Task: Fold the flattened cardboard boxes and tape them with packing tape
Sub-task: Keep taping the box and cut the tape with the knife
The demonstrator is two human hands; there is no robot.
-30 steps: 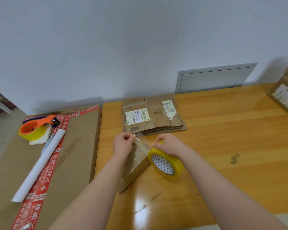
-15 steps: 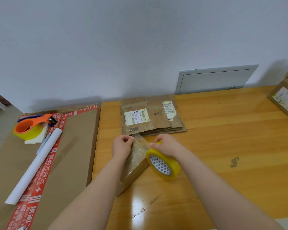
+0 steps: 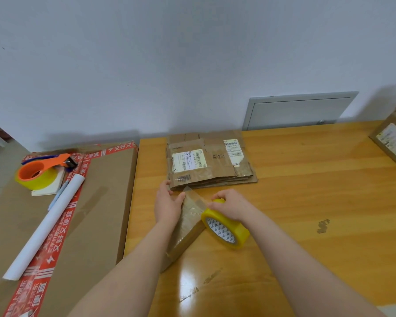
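A small folded cardboard box (image 3: 188,227) lies on the wooden table (image 3: 306,202) in front of me. My left hand (image 3: 167,204) rests on the box's far left end, fingers fairly straight, pressing the clear tape end down. A yellow packing tape roll (image 3: 225,228) stands on edge against the box's right side, and my right hand (image 3: 230,204) grips its top. A strip of clear tape runs from the roll across the box top. A stack of flattened cardboard boxes (image 3: 209,162) with shipping labels lies just beyond my hands.
A large flat carton (image 3: 96,202) with red printed tape sits left of the table. On it lie an orange tape dispenser (image 3: 40,172), a white paper roll (image 3: 44,227) and a pen (image 3: 57,195). A taped box (image 3: 392,138) stands at the table's far right. A grey wall hatch (image 3: 300,110) is behind.
My left hand has gone from pinching the tape end to lying flatter on the box's far end. The tape roll stays in my right hand beside the box.
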